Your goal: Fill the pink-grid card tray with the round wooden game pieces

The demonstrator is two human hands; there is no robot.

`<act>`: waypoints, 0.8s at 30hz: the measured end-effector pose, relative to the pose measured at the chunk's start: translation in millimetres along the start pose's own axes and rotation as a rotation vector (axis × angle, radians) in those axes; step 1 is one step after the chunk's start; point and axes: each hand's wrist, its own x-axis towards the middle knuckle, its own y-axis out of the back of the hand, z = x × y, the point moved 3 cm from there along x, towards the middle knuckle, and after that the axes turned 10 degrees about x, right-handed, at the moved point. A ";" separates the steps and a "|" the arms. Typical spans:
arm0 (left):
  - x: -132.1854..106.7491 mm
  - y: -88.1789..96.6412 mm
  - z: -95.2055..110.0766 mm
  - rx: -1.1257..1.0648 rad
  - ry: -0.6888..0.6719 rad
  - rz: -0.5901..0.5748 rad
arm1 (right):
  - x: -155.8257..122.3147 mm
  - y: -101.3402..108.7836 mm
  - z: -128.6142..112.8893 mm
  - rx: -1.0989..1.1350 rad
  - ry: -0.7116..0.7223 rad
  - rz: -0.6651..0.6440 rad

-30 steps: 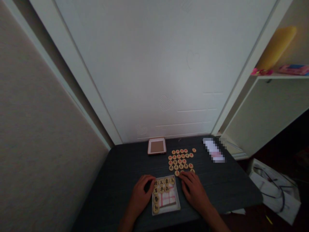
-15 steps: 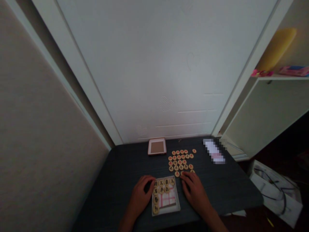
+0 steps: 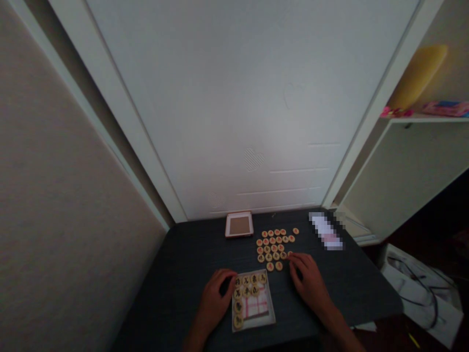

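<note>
A shallow white box lies on the dark table and holds several round black-marked Chinese chess pieces along its top and left side. My left hand rests at its upper left corner, thumb and forefinger closed on the rim. Beyond the box, loose Chinese chess pieces, most with red characters, lie face up in rough rows. My right hand is at the right end of the nearer rows, thumb and fingers apart, fingertips touching a piece still on the table. The palm hides whatever is under it.
A box lid with a brown centre lies at the table's back edge. To the right is a pixelated pale flat object. Behind the table stands a white panel. A white box with cables sits low at right.
My right hand has moved right and slightly up, uncovering a red piece in the nearest row. My left hand stays at the box corner. The view has tilted slightly.
</note>
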 end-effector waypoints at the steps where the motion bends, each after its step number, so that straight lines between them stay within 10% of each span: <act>1: 0.1 0.3 0.4 -0.003 0.000 0.002 | 0.1 1.7 2.5 -0.001 -0.007 0.005; 24: 0.0 2.2 5.9 -0.017 0.033 -0.004 | -7.9 1.9 46.3 0.082 -0.232 0.124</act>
